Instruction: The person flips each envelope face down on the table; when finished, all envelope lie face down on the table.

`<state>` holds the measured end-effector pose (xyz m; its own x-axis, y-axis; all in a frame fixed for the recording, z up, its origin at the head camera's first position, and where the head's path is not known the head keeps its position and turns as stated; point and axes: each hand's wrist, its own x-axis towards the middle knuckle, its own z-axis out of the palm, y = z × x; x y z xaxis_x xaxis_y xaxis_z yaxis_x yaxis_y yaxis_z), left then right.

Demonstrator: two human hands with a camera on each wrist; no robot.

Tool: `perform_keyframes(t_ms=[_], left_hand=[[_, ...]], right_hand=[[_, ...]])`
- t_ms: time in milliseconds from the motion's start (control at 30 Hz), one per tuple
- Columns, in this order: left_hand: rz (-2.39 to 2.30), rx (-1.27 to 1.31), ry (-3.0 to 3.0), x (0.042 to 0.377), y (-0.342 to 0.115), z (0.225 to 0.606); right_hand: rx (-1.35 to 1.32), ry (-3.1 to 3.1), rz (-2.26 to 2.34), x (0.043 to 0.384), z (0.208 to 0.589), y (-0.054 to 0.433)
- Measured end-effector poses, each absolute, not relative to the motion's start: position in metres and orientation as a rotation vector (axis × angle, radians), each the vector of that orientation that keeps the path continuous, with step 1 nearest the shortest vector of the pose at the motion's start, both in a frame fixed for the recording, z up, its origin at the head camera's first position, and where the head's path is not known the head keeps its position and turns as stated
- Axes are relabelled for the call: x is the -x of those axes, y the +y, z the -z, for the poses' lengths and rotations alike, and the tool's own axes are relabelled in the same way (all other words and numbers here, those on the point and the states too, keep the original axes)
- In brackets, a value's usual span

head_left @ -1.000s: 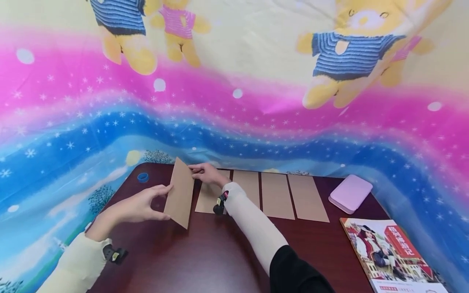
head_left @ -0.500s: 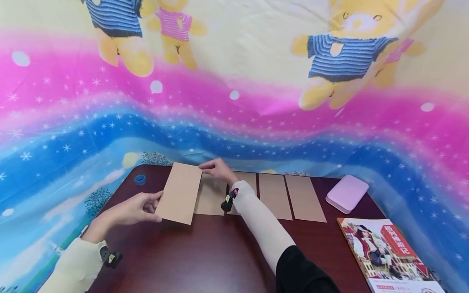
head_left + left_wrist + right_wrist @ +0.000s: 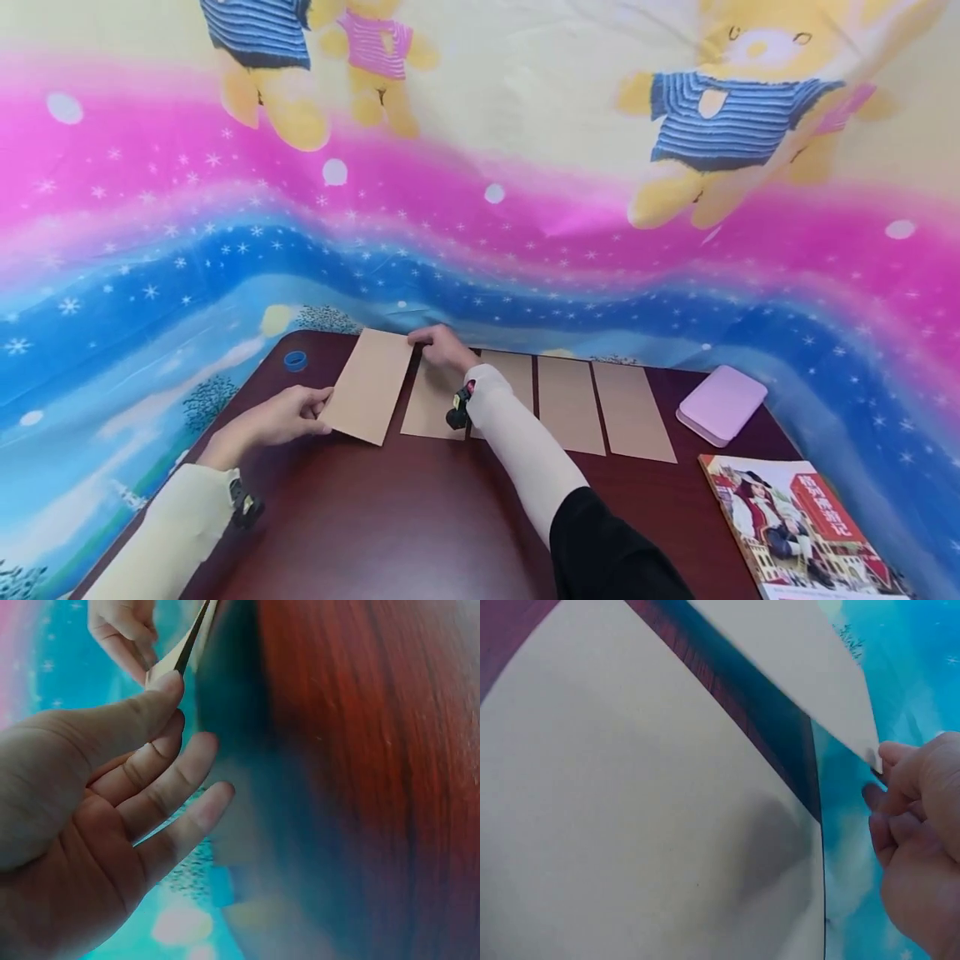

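Note:
A plain brown rectangular card is held just over the dark wooden table, left of a row of similar cards. My left hand pinches its near left corner; in the left wrist view the thumb and index finger of that hand meet on the card, the other fingers spread. At the card's far right corner my right hand pinches it between thumb and fingers. In the right wrist view that hand grips the corner of the raised card, beside a flat card.
Several matching cards lie side by side along the table's back edge. A blue ring, like a tape roll, lies at the back left. To the right are a pink case and a picture-covered book. A printed curtain surrounds the table.
The card, first steeply tilted between both hands, has turned flatter with its broad face up. It has lowered and shifted left, off the neighbouring card it overlapped half a second ago.

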<state>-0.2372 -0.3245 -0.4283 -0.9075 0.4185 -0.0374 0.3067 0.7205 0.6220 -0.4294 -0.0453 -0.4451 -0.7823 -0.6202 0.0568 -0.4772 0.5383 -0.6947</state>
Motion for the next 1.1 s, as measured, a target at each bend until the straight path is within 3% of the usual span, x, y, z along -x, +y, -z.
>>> perform_keyframes(t_ms=[400,1100], left_hand=[[-0.884,-0.401,2.749,0.245,-0.313,0.452],[-0.675,-0.203,2.704,0.26,-0.291,0.444]], right_hand=[[0.928,2.677,0.528,0.425,0.46,-0.049],[0.906,2.698,0.121,0.42,0.466,-0.056]])
